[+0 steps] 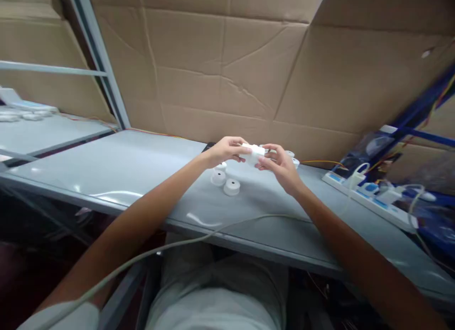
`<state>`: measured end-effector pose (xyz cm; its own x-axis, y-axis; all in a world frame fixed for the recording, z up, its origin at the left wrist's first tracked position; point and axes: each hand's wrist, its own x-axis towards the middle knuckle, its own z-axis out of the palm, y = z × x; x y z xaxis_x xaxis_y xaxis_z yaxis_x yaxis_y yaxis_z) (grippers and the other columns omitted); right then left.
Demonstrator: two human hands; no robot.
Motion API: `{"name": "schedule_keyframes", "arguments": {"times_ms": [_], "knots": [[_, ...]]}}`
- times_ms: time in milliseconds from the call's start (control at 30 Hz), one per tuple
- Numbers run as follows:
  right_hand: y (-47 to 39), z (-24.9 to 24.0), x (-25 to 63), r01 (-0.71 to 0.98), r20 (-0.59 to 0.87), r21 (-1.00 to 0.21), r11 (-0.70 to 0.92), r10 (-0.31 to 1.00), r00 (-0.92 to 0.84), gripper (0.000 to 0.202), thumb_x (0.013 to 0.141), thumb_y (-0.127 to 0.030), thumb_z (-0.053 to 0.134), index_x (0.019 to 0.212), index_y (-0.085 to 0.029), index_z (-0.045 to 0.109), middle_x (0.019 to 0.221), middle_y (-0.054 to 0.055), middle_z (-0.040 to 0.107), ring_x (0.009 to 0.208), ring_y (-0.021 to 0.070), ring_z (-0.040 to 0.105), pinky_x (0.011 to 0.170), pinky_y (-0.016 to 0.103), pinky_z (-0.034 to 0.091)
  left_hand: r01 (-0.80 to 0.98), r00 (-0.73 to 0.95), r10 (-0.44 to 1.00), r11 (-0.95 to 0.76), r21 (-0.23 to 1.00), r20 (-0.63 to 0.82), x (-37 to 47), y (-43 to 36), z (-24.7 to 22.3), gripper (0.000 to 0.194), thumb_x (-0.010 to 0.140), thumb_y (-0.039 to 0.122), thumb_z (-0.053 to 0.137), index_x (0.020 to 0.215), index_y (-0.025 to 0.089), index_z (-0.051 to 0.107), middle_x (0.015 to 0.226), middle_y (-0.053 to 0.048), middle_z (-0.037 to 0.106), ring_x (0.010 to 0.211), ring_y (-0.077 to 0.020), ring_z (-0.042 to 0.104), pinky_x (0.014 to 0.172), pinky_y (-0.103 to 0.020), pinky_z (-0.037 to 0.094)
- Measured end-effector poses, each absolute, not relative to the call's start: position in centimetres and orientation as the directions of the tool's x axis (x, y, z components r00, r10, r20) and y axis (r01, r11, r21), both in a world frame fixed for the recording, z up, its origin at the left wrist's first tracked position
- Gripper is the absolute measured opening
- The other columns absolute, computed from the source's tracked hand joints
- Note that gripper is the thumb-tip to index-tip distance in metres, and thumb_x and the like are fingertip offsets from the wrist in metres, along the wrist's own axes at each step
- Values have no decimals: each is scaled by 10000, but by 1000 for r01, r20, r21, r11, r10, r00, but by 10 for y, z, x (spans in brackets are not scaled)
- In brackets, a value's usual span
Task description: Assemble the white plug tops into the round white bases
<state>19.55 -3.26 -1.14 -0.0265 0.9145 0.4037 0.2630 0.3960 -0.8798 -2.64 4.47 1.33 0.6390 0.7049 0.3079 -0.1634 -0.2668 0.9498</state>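
Creased cardboard (220,65) backs a grey table (149,164), its right end cut off by the frame; a white power strip (373,200) lies toward the right, its plugs partly blurred; a small white object (253,155) is held above the table between the fingers of the left hand (229,150) and right hand (279,164), which hide its ends; round white pieces (232,187) stand beneath and beyond, some partly covered by the hands; no writing is legible.

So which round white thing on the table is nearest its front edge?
The rightmost round thing of the three below the left hand; the others sit farther back.
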Motion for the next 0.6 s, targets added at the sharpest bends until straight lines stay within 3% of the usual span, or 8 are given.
{"name": "schedule_keyframes", "arguments": {"times_ms": [67, 200, 333, 433, 533, 600], "knots": [[-33, -12, 194, 238, 351, -906, 351, 936, -44, 589, 832, -673, 780, 1207, -275, 558, 927, 23, 732, 800, 230, 744, 782, 431, 641, -145, 641, 694, -308, 940, 326, -27, 45, 13, 471, 671, 395, 966, 1005, 140, 751, 880, -46, 746, 784, -138, 685, 747, -291, 535], [-35, -9, 192, 274, 462, -849, 453, 886, -33, 609, 747, -657, 878, 1157, -276, 639, 1081, 45, 739, 891, 226, 728, 806, 417, 640, -93, 669, 686, -305, 948, 287, -28, 44, 14, 486, 696, 466, 940, 996, 135, 748, 898, -55, 743, 744, -137, 687, 691, -281, 519], [-33, -9, 197, 268, 423, -868, 418, 905, -40, 569, 738, -678, 888, 1050, -238, 709, 987, 53, 751, 889, 242, 725, 843, 472, 662, -50, 684, 640, -439, 897, 351, -25, 43, 12, 495, 720, 495, 906, 1001, 130, 723, 795, -27, 710, 718, -136, 653, 671, -275, 487], [-29, -14, 200, 260, 416, -877, 404, 909, -10, 640, 690, -729, 888, 1053, -227, 728, 998, 69, 777, 934, 282, 748, 870, 519, 673, 16, 654, 616, -591, 806, 439, -21, 44, 9, 490, 715, 498, 890, 1001, 136, 723, 741, 4, 674, 698, -132, 619, 653, -264, 445], [-23, -16, 203, 366, 483, -817, 446, 876, 9, 625, 756, -732, 822, 1110, -224, 742, 1064, 96, 804, 970, 304, 767, 896, 520, 665, 146, 624, 571, -755, 639, 533, -22, 49, 6, 420, 784, 509, 827, 1000, 161, 734, 921, -42, 736, 856, -178, 668, 775, -299, 499], [-14, -10, 206, 523, 571, -700, 486, 821, 1, 563, 828, -647, 778, 1182, -212, 741, 1109, 112, 811, 989, 307, 773, 931, 502, 644, 260, 611, 535, -832, 491, 583, -26, 56, 4, 401, 827, 493, 794, 1063, 175, 731, 1063, -77, 741, 987, -217, 678, 894, -336, 515]]}}
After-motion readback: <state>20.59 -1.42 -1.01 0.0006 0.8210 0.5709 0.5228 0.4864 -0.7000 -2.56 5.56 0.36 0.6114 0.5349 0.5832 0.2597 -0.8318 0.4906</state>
